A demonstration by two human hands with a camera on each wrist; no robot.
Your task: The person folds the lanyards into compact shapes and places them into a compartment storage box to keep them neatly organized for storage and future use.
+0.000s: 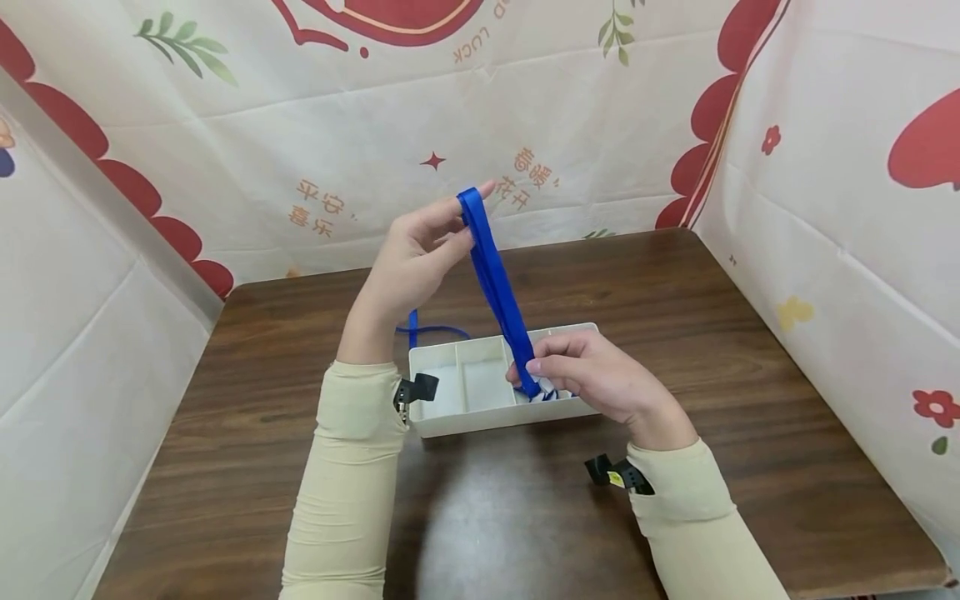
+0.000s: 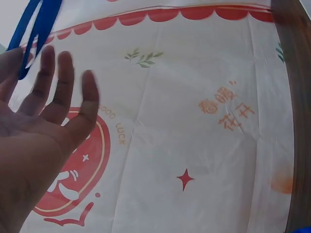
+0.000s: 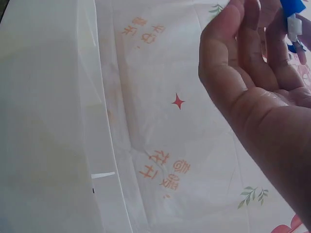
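A blue lanyard (image 1: 497,287), folded into long strands, is stretched between both hands above a white divided tray (image 1: 480,422). My left hand (image 1: 420,250) holds its upper loop between thumb and index finger, the other fingers spread apart in the left wrist view. Lower down, my right hand (image 1: 596,373) pinches the strands near their bottom end. A small white fitting (image 3: 294,25) shows at that end in the right wrist view. Below the right fingers, more blue and white pieces are partly hidden by the hand and strap.
Another blue strap (image 1: 438,328) lies on the wooden table (image 1: 247,450) behind the tray's left corner. Dividers split the tray into compartments. Printed cloth walls (image 1: 255,142) stand along the back and both sides.
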